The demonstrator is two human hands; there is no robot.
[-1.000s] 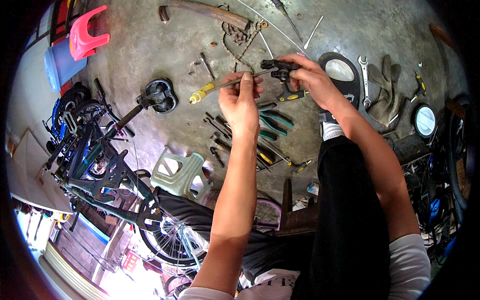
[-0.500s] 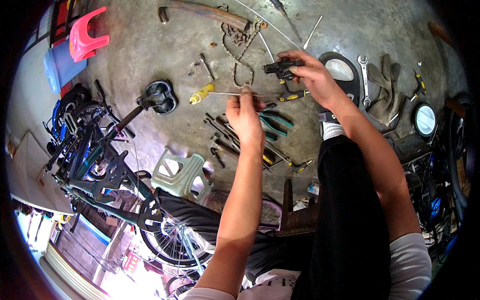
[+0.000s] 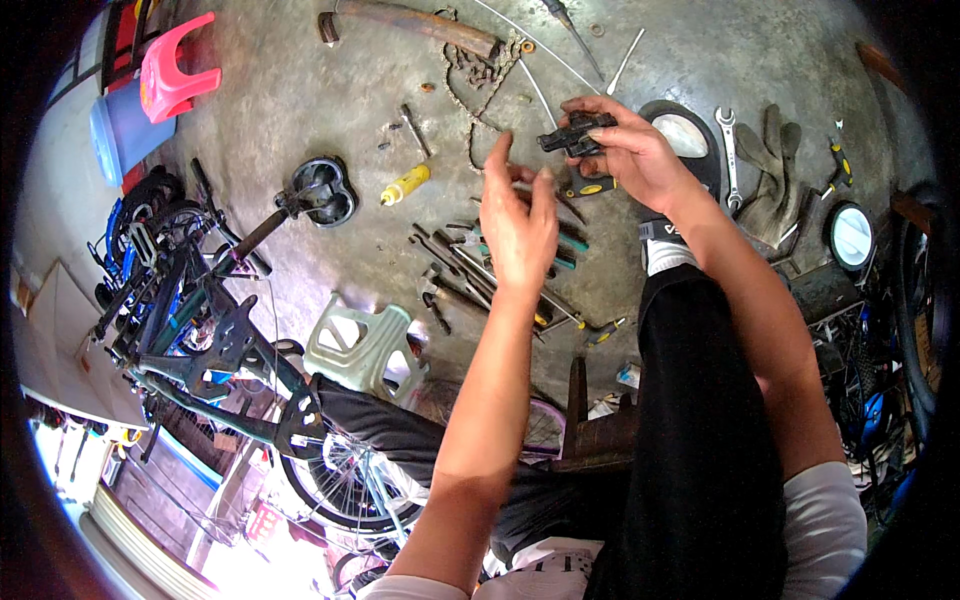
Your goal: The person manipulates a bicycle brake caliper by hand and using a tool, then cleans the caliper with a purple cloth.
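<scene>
My right hand (image 3: 640,155) is closed round a small black bicycle part (image 3: 578,135), holding it above the concrete floor. Its exact kind I cannot make out. To the left of it, my left hand (image 3: 520,225) hovers over a cluster of tools, index finger and thumb apart with nothing visible between them. Partly hidden below that hand lie green-handled pliers (image 3: 568,245) and several dark metal tools (image 3: 455,255). A bicycle chain (image 3: 478,120) lies on the floor beyond my left fingertips. A yellow bottle (image 3: 405,186) rests to that hand's left.
A double-ended wrench (image 3: 729,160) and grey gloves (image 3: 770,190) lie right of my shod foot (image 3: 685,140). At left stand a bicycle frame (image 3: 200,375), its saddle (image 3: 325,192) and a pale green stool (image 3: 362,345). A wooden-handled tool (image 3: 420,25) lies at the far side.
The thin metal rod pinched in my left hand is gone from its fingers, which have spread. That hand has shifted slightly right. My right hand still holds the black part, turned a little.
</scene>
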